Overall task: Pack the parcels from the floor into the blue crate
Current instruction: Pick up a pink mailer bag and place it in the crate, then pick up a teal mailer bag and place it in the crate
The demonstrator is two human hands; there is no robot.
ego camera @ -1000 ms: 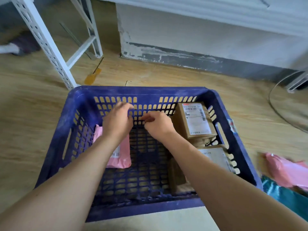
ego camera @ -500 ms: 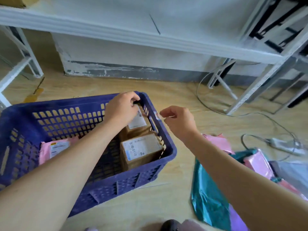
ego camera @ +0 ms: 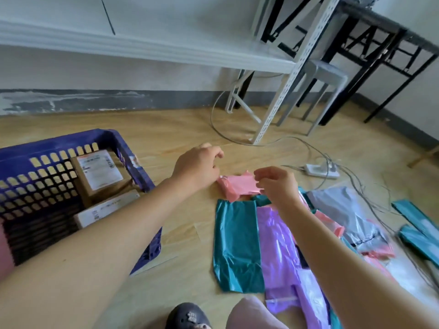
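Observation:
The blue crate (ego camera: 133, 148) stands on the floor at the left. It holds two labelled cardboard boxes (ego camera: 99, 172) and a pink parcel (ego camera: 4, 248) at its left edge. To its right a small pink parcel (ego camera: 237, 187) lies on the floor. My right hand (ego camera: 278, 184) pinches that parcel's right edge. My left hand (ego camera: 199, 167) hovers over its left end with curled fingers and holds nothing. Closer to me lie a teal bag (ego camera: 237, 245), a purple bag (ego camera: 278, 245), a grey bag (ego camera: 344, 210) and more pink and teal parcels (ego camera: 418, 224).
A white shelf post (ego camera: 280, 96) and a grey stool (ego camera: 325, 74) stand behind the pile. A white power strip (ego camera: 320, 170) with loose cables lies to the right of my hands. A black table frame (ego camera: 380, 58) fills the far right corner. My shoe (ego camera: 187, 317) is at the bottom edge.
My view has swung right from the crate to the floor pile. My left hand left the crate and moved over the pink parcel; my right hand has reached it and pinched its edge.

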